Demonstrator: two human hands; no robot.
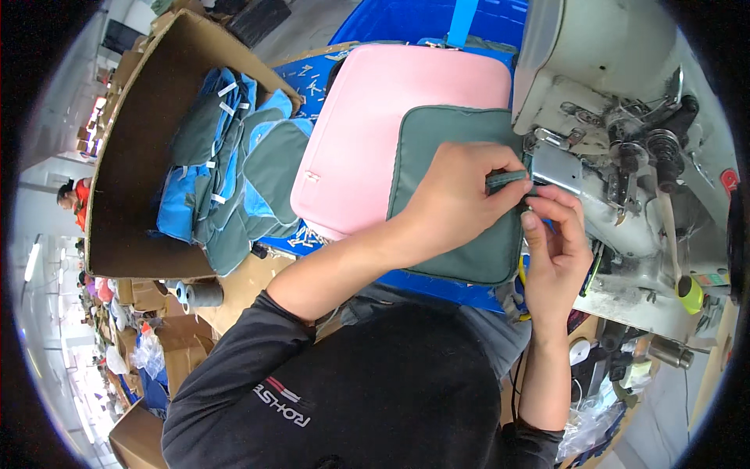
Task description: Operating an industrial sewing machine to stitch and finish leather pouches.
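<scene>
My left hand (457, 191) pinches a short dark green fabric strip (502, 180) between thumb and fingertips. Close against it, my right hand (558, 242) has its thumb and fingertips brought together near the strip's end; whatever they grip is too small and covered to make out. Beneath both hands lies a dark green fabric piece (453, 129) with rounded corners, partly hidden by my left hand and forearm. It overlaps a larger pink padded fabric piece (367, 117). Right beside my fingertips is the metal arm of a sewing machine (556, 168).
A large cardboard box (129, 203) at the left holds several green and blue fabric pieces (269, 164). Small pale bits (308, 237) are strewn over the blue work surface (301, 74). Grey thread spools (205, 294) stand near the box. A blue bin (375, 22) is behind.
</scene>
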